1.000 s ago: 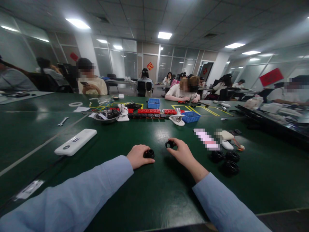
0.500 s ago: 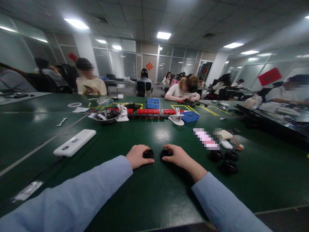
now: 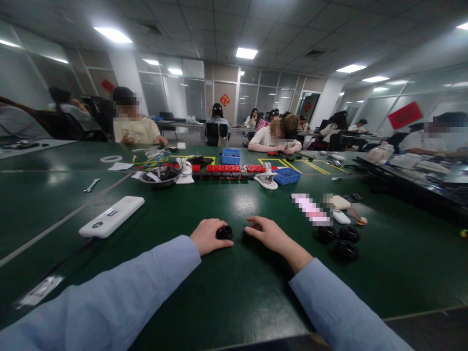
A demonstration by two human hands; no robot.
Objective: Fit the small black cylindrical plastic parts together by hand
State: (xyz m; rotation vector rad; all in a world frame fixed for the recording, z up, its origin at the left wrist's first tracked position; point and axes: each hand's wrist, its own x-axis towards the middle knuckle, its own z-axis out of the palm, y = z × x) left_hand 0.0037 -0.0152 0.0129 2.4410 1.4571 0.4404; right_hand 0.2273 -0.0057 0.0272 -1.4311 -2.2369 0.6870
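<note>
My left hand [image 3: 210, 236] is closed around a small black hub-like cylinder [image 3: 227, 231] with a hole in its top, thumb in front and fingers behind. Across a short gap, my right hand [image 3: 268, 234] hovers over a black ring-shaped part [image 3: 246, 234], thumb and fingers apart. Most of that ring is hidden under the hand, and I cannot tell whether a fingertip touches it. Off to the right lie three chunky black wheel-like parts, among them a front one [image 3: 346, 250].
A white power bank [image 3: 112, 217] with a cable and a wrench [image 3: 92, 185] lie at left. Farther back are a metal bowl [image 3: 159, 183], red-and-black strips [image 3: 224, 168], a white clamp [image 3: 266, 179] and blue bins [image 3: 287, 176]. People sit across the table [image 3: 204, 297].
My right hand has lifted slightly and its thumb has shifted up over the ring. My left hand keeps its hold. Across the table, a person's hands have moved apart.
</note>
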